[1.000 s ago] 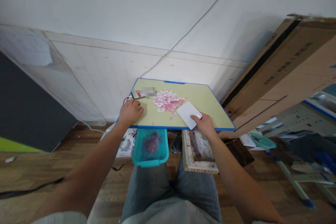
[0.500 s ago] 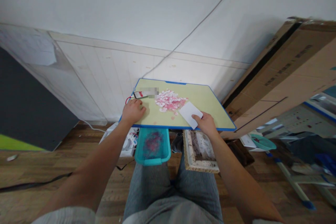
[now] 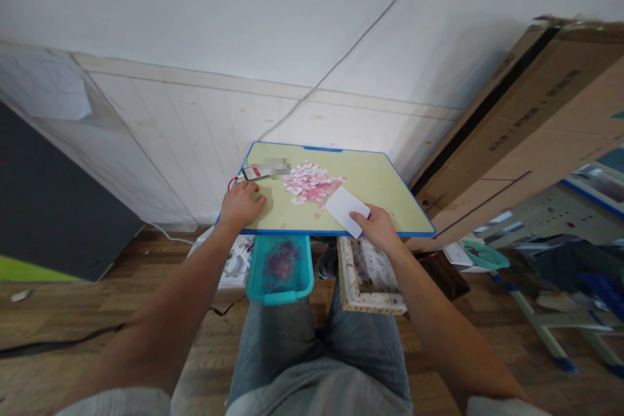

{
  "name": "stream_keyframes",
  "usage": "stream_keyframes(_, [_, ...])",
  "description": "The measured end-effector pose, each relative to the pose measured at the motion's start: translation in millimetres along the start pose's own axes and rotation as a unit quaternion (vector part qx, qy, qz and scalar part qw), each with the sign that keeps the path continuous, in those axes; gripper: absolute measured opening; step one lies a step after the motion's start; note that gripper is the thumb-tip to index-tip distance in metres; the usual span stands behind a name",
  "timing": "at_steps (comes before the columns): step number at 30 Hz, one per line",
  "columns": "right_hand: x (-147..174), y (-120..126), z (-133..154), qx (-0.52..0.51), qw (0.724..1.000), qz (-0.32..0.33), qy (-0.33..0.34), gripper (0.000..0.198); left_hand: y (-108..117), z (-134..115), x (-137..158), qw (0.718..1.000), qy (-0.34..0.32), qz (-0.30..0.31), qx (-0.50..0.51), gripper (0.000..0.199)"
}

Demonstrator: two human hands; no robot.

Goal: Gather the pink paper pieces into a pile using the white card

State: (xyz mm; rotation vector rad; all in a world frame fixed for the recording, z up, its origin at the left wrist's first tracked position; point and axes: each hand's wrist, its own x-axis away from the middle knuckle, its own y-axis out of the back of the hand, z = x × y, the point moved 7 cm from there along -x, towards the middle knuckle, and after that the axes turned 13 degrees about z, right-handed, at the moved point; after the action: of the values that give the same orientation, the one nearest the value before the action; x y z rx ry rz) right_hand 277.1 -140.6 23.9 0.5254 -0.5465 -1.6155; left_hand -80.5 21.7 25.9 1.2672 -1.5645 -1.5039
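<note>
My right hand (image 3: 377, 226) pinches a white card (image 3: 345, 209) between thumb and fingers, low over the right front part of the pale yellow table (image 3: 380, 179). Close to the card's upper left corner lies a pile of small white and pink pieces (image 3: 312, 181), with pink stain around it. My left hand (image 3: 242, 203) rests on the table's left front part, fingers loosely bent and apart, nothing visible in it. Just beyond those fingers lies a phone (image 3: 256, 173), partly blurred out, with a red cable (image 3: 231, 183) at its left.
Below the table's front edge, a teal plastic bin (image 3: 281, 299) with reddish residue sits at the left. A pale box with thick walls (image 3: 348, 286) is at the right. Large flattened cardboard (image 3: 511, 117) leans on the wall at right. A grey cable (image 3: 336, 68) crosses the wall.
The whole view has shifted slightly, with the table appearing a little further left and higher. Both hands keep their places on the table, and the card stays in my right hand.
</note>
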Motion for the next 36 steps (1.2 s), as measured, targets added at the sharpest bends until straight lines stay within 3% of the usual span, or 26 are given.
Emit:
stream_keyframes(11, [-1.4, -12.5, 10.9, 0.028, 0.999, 0.028, 0.015, 0.037, -6.0, 4.6, -3.4, 1.000, -0.002, -0.014, 0.007, 0.034])
stream_keyframes(17, [-2.1, -4.9, 4.7, 0.047, 0.999, -0.010, -0.022, 0.036, -6.8, 5.0, -3.2, 1.000, -0.012, -0.025, 0.013, 0.034])
stream_keyframes(24, [2.0, -8.7, 14.3, 0.067, 0.998, 0.016, 0.003, 0.035, -7.4, 5.6, -3.7, 0.999, -0.013, -0.029, 0.007, 0.032])
stream_keyframes(36, [7.1, 13.7, 12.9, 0.143, 0.989, -0.039, -0.019, 0.033, -5.1, 3.4, -2.6, 1.000, -0.002, -0.013, 0.017, 0.035])
